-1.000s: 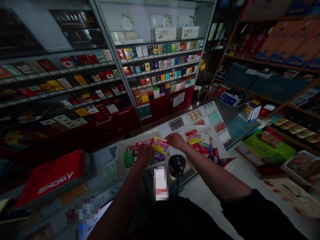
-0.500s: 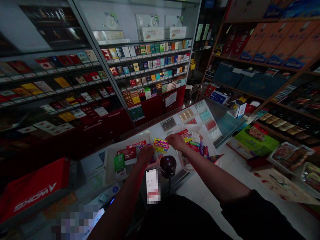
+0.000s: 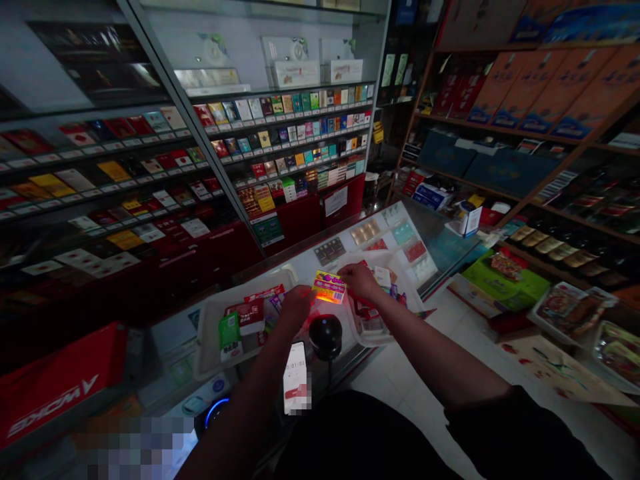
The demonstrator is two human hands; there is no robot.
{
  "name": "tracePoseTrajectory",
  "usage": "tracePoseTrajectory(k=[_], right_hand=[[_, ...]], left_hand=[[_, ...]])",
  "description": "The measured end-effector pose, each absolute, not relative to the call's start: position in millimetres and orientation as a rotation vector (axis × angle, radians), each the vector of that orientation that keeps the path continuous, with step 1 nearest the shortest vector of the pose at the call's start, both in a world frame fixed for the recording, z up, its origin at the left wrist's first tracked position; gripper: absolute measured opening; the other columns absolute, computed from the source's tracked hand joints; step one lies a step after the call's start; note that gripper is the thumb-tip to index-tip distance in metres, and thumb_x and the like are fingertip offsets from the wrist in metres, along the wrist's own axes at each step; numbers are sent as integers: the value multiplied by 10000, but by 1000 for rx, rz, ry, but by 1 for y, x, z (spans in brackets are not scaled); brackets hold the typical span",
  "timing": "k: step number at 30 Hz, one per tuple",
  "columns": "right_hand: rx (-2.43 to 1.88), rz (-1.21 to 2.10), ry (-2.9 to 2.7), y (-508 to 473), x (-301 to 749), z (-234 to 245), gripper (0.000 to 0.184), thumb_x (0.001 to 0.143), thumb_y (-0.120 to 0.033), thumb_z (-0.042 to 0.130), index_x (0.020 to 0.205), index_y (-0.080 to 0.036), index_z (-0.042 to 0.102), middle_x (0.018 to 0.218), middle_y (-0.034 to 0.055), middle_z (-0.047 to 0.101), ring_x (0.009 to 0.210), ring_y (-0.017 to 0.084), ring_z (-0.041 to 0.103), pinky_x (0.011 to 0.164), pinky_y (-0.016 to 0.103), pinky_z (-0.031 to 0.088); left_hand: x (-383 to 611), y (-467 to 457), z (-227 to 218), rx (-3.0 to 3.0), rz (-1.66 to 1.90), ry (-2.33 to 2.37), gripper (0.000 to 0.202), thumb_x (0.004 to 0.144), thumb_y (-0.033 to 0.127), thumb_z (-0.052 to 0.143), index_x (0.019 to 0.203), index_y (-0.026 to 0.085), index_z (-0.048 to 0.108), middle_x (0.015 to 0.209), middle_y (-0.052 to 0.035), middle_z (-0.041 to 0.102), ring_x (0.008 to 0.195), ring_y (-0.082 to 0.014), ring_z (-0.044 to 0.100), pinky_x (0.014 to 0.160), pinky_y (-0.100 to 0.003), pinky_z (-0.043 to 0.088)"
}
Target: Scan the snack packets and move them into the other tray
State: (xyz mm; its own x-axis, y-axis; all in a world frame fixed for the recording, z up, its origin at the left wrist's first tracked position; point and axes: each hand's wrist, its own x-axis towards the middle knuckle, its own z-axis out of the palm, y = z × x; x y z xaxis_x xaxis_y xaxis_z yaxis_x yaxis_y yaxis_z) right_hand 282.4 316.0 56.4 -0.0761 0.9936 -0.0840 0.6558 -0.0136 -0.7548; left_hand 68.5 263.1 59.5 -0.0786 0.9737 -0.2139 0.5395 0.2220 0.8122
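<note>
A yellow and purple candy packet [image 3: 330, 285] is stretched between my two hands, just beyond the black barcode scanner [image 3: 325, 335]. Red light falls on its lower part. My left hand [image 3: 300, 303] is closed on the packet's left edge, and its fingertips glow red. At the upper right corner my right hand [image 3: 358, 280] pinches the same packet. The left white bin [image 3: 203, 347], beside my left hand, holds red, green and purple snack packets [image 3: 251, 316]. Under my right hand and forearm stands another white bin [image 3: 418, 301], partly hidden, with more packets.
A lit phone [image 3: 295, 377] lies before the scanner. The glass counter [image 3: 440, 247] runs off to the right, with cigarette shelves [image 3: 280, 127] behind it. A red box [image 3: 60, 380] sits at the left, and stacked goods [image 3: 505, 277] stand at the right.
The packet has turned its broad face more toward me, and red light now shines on it. A yellow-and-red packet seen earlier in the right bin no longer shows there.
</note>
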Motion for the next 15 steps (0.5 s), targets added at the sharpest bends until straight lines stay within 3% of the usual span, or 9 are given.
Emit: tracePoseTrajectory(k=[7, 15], right_hand=[[-1762, 954, -1688, 317, 339, 54, 233, 787, -136, 628, 956, -158, 786, 893, 37, 776, 771, 143, 683, 689, 202, 467], [-1951, 833, -1713, 310, 398, 46, 196, 783, -168, 616, 873, -159, 790, 857, 43, 773, 792, 151, 684, 692, 207, 442]], left_hand=[[119, 259, 64, 1330, 620, 1609, 258, 877, 353, 558, 1042, 174, 645, 893, -71, 723, 612, -146, 638, 602, -263, 471], [183, 254, 53, 1579, 573, 1509, 183, 853, 297, 617, 919, 159, 718, 834, -72, 737, 793, -184, 683, 721, -266, 493]])
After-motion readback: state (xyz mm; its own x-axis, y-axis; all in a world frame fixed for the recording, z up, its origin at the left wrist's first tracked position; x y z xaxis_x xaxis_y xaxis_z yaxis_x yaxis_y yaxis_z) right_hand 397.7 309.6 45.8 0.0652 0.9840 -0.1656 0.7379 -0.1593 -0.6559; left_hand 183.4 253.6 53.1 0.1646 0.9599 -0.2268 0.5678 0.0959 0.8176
